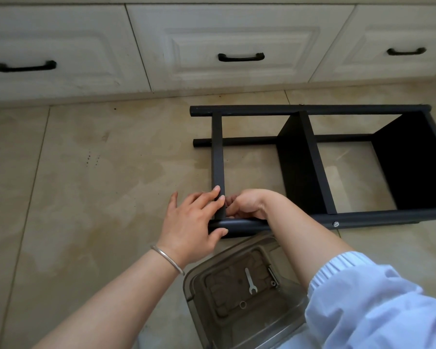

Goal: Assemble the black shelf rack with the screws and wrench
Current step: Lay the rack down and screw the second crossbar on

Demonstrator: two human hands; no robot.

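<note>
The black shelf rack lies on its side on the tiled floor, with two shelf panels fitted between its long tubes. My left hand holds the corner where a narrow black panel meets the near tube; its fingers lie over the panel's end and its thumb is on the tube. My right hand is curled just behind that joint, fingertips hidden against the panel. A small silver wrench lies in a clear plastic container below my hands. A screw head shows on the near tube.
White cabinet drawers with black handles line the back, close behind the rack. Inside the container, a metal ring and small hardware lie beside the wrench. Beige floor tiles stretch to the left.
</note>
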